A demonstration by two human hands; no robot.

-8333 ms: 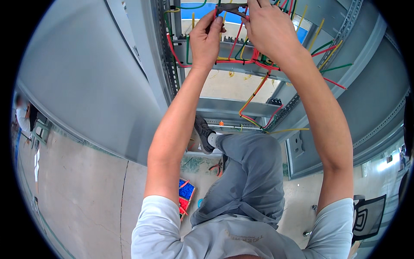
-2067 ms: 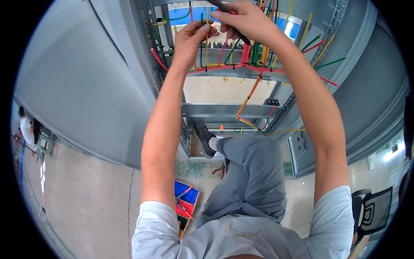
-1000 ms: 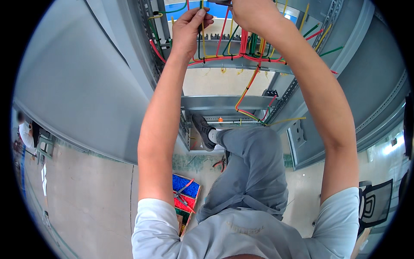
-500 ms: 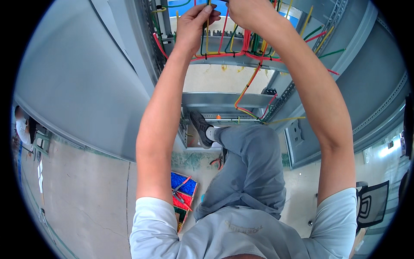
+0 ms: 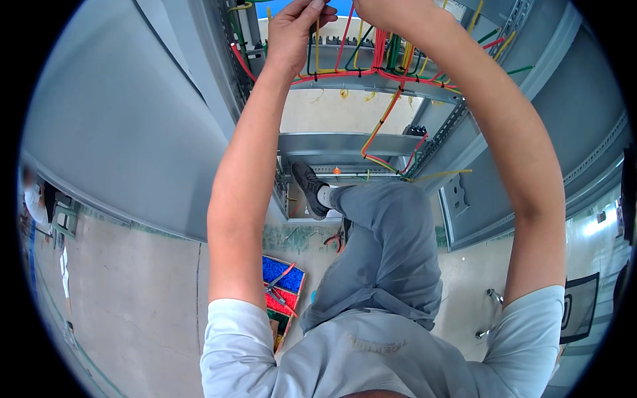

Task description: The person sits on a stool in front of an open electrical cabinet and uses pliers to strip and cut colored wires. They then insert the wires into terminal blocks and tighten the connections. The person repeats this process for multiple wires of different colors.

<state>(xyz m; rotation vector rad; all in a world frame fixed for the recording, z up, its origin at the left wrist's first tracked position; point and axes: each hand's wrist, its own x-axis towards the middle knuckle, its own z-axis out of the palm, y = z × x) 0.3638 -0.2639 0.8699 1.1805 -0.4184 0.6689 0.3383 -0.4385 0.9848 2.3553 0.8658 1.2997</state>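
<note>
At the top edge, my left hand (image 5: 292, 33) is closed, thumb and fingers pinched round the upper end of a yellow wire (image 5: 317, 53). My right hand (image 5: 391, 13) is up beside it, back of the hand showing and fingers curled; the picture's edge cuts off the fingertips and anything in them. Below both hands, a red wire bundle (image 5: 332, 76) runs across the metal cabinet frame, tied with black cable ties. Green wires (image 5: 394, 53), red and yellow ones rise from it. A tied branch of wires (image 5: 381, 123) drops to the lower crossbar (image 5: 332, 140).
Grey cabinet panels (image 5: 133, 126) flank me on both sides. On the floor by my leg is a divided box (image 5: 303, 282) of blue and red small parts, with pliers (image 5: 275, 288) on top. More red-handled pliers (image 5: 335, 240) lie near my foot. A chair (image 5: 580, 308) stands right.
My right forearm and elbow have swung outward to the right. Both hands sit slightly higher in the picture, and the view has shifted a little. My left hand keeps its pinch.
</note>
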